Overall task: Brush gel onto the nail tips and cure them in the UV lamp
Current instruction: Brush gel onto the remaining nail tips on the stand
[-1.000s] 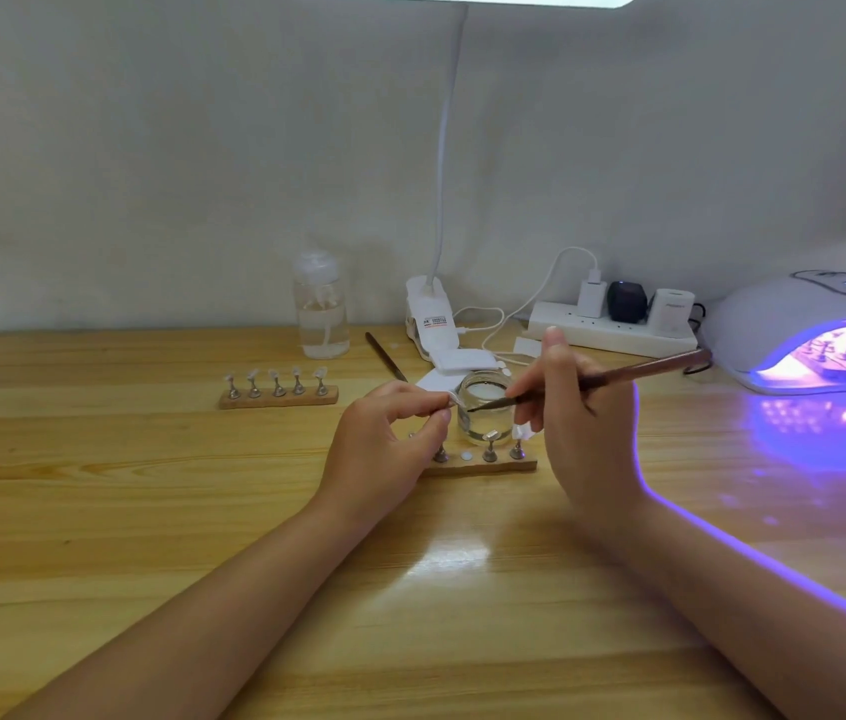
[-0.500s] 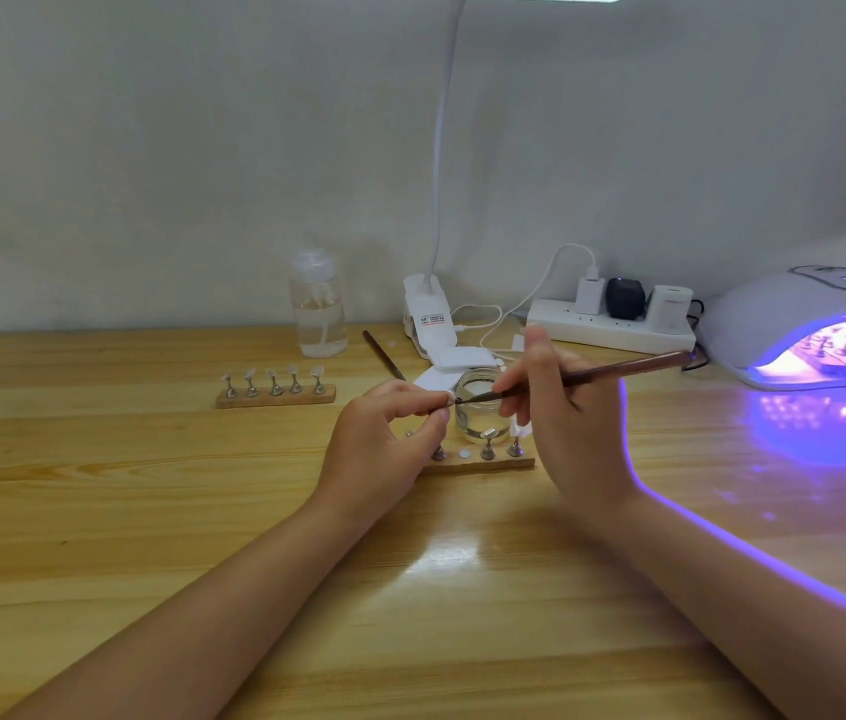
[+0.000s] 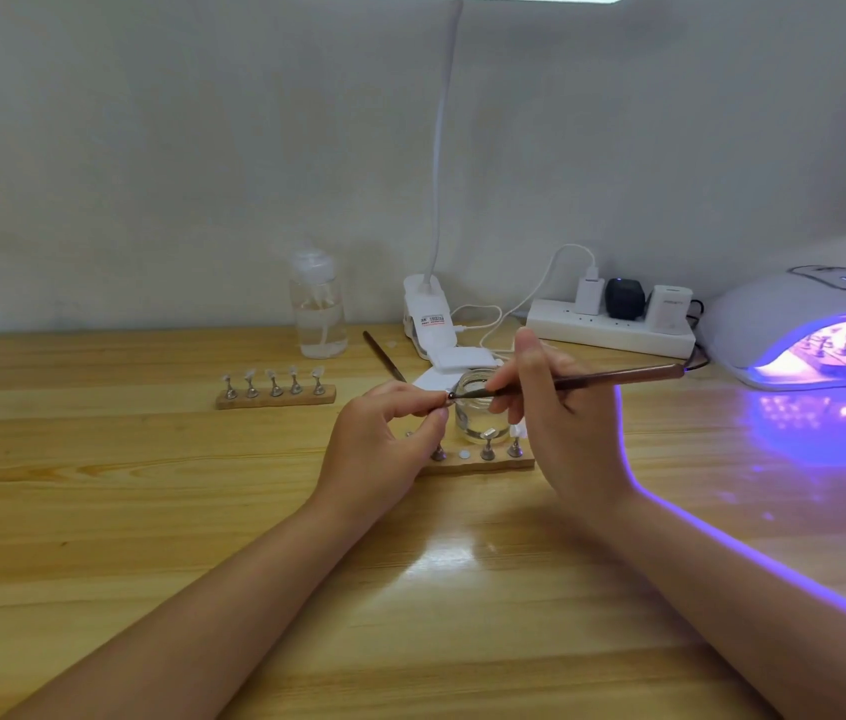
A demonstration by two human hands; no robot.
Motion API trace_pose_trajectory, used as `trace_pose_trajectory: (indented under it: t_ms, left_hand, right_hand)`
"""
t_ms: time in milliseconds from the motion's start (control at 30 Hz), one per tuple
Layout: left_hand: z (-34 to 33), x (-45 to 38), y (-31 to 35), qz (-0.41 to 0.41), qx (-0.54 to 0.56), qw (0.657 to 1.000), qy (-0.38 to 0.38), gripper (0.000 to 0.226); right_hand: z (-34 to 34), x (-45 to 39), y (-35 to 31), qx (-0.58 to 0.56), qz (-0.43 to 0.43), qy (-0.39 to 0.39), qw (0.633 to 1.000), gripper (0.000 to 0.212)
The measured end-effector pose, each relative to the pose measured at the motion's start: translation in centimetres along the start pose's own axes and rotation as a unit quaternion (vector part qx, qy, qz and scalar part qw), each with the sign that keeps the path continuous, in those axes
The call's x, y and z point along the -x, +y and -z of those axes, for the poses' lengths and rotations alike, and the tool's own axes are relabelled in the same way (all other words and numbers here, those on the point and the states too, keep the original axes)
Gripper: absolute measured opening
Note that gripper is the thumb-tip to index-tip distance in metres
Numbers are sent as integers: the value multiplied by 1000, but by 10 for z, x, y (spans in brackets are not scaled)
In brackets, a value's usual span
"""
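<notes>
Head view, big to small: UV lamp point(image 3: 795, 324) lit at far right w/ a rack inside. Right hand point(image 3: 561, 423) pinches brush point(image 3: 592, 379); left hand point(image 3: 384, 433) pinches a nail tip point(image 3: 445, 402) at the bristles, above wooden holder point(image 3: 478, 464). Best w/ thin, even strokes, wrists braced on table point(image 3: 150, 511).

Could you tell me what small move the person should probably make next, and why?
Probably a short stroke of the brush along the nail tip, since the right hand holds the bristle end right at the tip pinched in the left hand. One spot on the near wooden holder stands vacant, so the tip likely returns there afterwards.
</notes>
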State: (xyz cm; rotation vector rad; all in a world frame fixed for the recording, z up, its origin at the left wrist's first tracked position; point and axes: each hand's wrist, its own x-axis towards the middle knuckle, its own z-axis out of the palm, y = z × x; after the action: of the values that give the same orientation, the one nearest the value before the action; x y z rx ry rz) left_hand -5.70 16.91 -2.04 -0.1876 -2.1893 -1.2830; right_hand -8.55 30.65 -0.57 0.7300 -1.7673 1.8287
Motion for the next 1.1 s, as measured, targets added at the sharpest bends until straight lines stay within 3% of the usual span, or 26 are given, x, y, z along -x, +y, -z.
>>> trace_pose_trajectory:
  t_ms: [233,467,733,1100]
  left_hand:
    - [1,1,0,7,4,1000,-5,14]
    - [1,0,0,-6,2,1000,-10,12]
    - [2,1,1,5,27,1000,3,20]
    - [5,1,4,0,31,999,21,19]
  right_hand:
    - [5,-2,0,-8,-6,49,999,44]
    - [-3,-1,-3,-19,-16,10,1000,38]
    - [6,-1,0,4,-29,55,998,49]
    - [4,-3,-9,-7,-49,52,997,34]
